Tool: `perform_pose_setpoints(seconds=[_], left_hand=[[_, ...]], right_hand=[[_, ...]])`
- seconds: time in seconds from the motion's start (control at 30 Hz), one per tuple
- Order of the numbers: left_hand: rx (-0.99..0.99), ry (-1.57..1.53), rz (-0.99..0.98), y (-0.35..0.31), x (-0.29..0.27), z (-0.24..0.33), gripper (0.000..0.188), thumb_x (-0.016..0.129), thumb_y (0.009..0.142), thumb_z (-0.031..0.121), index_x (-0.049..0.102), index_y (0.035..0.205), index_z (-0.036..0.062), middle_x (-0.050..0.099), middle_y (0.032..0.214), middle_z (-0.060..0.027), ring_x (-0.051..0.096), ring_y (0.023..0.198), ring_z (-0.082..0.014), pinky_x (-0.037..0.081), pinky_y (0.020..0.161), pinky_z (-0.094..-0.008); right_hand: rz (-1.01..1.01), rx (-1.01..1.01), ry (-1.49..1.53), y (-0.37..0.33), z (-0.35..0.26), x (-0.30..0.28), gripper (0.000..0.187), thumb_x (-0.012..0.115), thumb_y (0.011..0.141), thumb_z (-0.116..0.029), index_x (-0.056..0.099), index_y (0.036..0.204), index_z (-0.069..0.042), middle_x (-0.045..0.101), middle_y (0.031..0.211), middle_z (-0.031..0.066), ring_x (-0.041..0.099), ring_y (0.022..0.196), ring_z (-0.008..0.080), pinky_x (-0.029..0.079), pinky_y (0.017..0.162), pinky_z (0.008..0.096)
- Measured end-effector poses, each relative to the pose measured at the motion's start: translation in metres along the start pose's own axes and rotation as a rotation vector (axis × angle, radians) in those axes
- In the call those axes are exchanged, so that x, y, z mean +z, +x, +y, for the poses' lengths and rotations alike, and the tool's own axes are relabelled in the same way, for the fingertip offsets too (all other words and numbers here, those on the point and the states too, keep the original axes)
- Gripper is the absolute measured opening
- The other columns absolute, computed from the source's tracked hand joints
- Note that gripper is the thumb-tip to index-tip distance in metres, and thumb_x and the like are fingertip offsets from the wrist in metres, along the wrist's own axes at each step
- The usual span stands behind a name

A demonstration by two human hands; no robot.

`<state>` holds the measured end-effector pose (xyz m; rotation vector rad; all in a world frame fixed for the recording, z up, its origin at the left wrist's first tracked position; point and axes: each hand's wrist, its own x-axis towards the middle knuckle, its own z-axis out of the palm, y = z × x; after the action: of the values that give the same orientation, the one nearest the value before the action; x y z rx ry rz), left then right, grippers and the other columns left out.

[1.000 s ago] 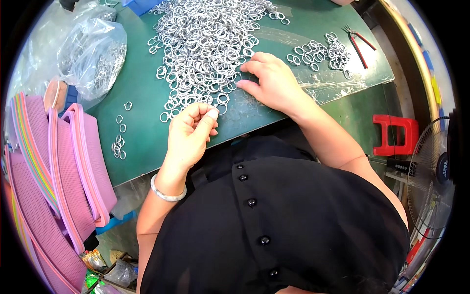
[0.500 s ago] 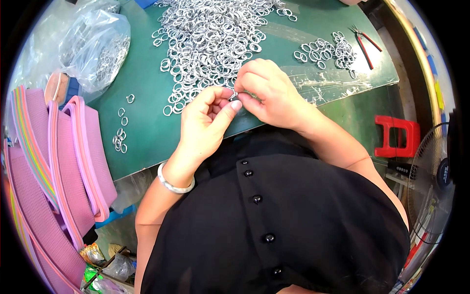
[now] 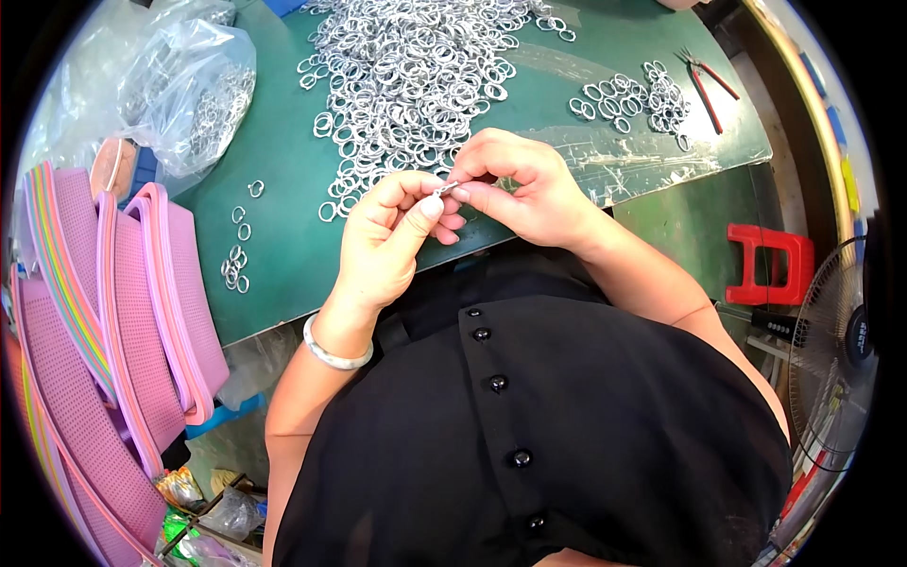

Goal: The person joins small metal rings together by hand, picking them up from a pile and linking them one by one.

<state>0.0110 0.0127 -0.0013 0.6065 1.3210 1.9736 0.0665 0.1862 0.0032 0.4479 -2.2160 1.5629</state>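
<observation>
Small silvery metal piece point(image 3: 447, 189): sitting between the two hands' fingertips, over the near edge of the surface point(image 3: 283, 142); exact shape too small to tell. Left hand point(image 3: 383, 231) is pinching it from the left, thumb against index, the other fingers curling beneath. Right hand point(image 3: 520, 184) is closing thumb and index on its other end; no gap showing at either pinch. Two-sided grip is probably keeping such a tiny part from twisting, and holding it low near the body is likely giving a clear look.

Just beyond the fingers, the big heap of metal rings point(image 3: 406, 85) is spreading across the surface, presumably placed centrally so both hands are reaching it easily. Right of the fingers, a smaller ring cluster point(image 3: 667, 111) is lying well apart from the heap, maybe for separate keeping. Past it, red-handled pliers point(image 3: 706, 97) are resting spread, likely within right-hand reach.

Left of the fingers, a few loose rings point(image 3: 233, 268) are lying apart. Farther left, a clear plastic bag point(image 3: 194, 104) is holding more metal pieces, probably containing them. Nearer the body on that side, pink-purple cases point(image 3: 142, 321) are standing packed together, seemingly to save room.
</observation>
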Motion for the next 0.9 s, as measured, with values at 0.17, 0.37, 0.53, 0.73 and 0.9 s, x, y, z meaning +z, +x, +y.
perform_pose_setpoints(seconds=[0.17,0.37,0.53,0.73,0.9], left_hand=[[0.047,0.130,0.092,-0.004,0.010,0.005,0.016,0.052,0.085,0.006,0.053,0.100,-0.0013,0.058,0.087,-0.0061,0.056,0.072,-0.0099,0.047,0.063,-0.0214],[0.082,0.354,0.215,-0.002,0.002,0.006,0.010,0.054,0.085,0.008,0.058,0.087,-0.0001,0.058,0.073,-0.0019,0.054,0.062,-0.0068,0.042,0.053,-0.0185],[-0.259,-0.201,0.201,0.003,-0.008,0.012,0.015,0.049,0.087,0.014,0.055,0.085,0.0012,0.054,0.070,-0.0035,0.048,0.056,-0.0096,0.037,0.049,-0.0193],[-0.352,-0.417,0.126,0.003,-0.015,0.009,0.015,0.048,0.087,0.015,0.053,0.086,0.0009,0.052,0.072,-0.0048,0.047,0.058,-0.0110,0.037,0.049,-0.0195],[-0.330,-0.457,0.130,-0.001,-0.018,0.007,0.015,0.050,0.085,0.015,0.054,0.088,0.0006,0.052,0.075,-0.0058,0.047,0.060,-0.0118,0.039,0.050,-0.0208]], right_hand=[[0.022,-0.005,-0.051,-0.002,0.000,0.000,0.008,0.061,0.073,0.002,0.058,0.080,-0.001,0.058,0.080,0.0072,0.056,0.071,0.0161,0.045,0.061,0.0256],[-0.049,0.052,-0.017,-0.001,-0.005,0.001,0.006,0.061,0.075,-0.001,0.058,0.081,-0.001,0.057,0.079,0.0063,0.054,0.069,0.0142,0.043,0.062,0.0243],[-0.008,0.197,0.008,0.000,-0.002,-0.002,0.010,0.060,0.080,-0.010,0.059,0.083,-0.001,0.056,0.075,0.0045,0.054,0.067,0.0112,0.043,0.060,0.0247],[0.042,0.258,-0.066,-0.004,0.010,-0.004,0.007,0.059,0.078,-0.007,0.059,0.082,-0.001,0.056,0.074,0.0057,0.056,0.065,0.0129,0.044,0.059,0.0247],[-0.006,0.164,-0.244,-0.003,0.011,-0.001,0.007,0.060,0.074,-0.008,0.060,0.080,-0.003,0.056,0.073,0.0090,0.056,0.068,0.0222,0.045,0.060,0.0305]])
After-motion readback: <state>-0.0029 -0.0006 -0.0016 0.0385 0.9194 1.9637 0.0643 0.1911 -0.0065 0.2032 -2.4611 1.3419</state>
